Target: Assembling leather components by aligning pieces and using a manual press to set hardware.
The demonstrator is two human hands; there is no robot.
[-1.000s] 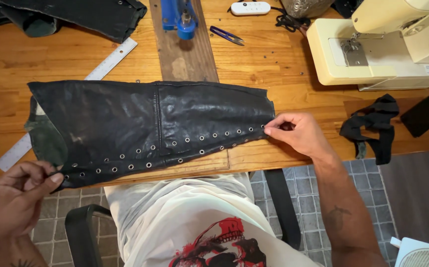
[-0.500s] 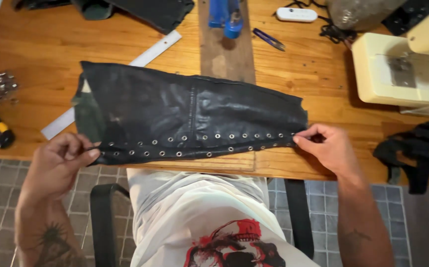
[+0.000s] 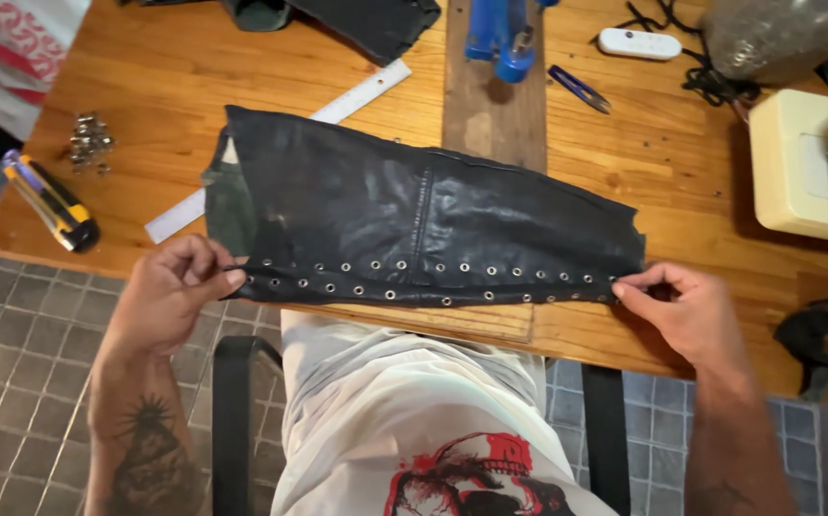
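Left hand: our left hand (image 3: 170, 291) pinched the left end of the black leather piece (image 3: 414, 225) at its eyelet edge, fingers closed on the corner.
Right hand: our right hand (image 3: 686, 311) gripped the right end of the same edge, thumb and fingers closed on the leather.
Leather piece: we had it spread flat on the wooden bench (image 3: 662, 182), stretched between both hands, its row of metal eyelets (image 3: 433, 282) running along the edge nearest us.
Wooden board: it (image 3: 490, 105) lay under the leather piece and reached past its far edge.
Ruler: a pale ruler (image 3: 357, 96) stuck out from beneath the leather piece at a slant, toward its far left.
Utility knife: a yellow and black knife (image 3: 51, 201) lay well to the left of the leather piece.
Loose eyelets: a small heap (image 3: 89, 143) sat beyond the knife, left of the leather piece.
Sewing machine: a cream machine (image 3: 810, 167) stood to the right of the leather piece.
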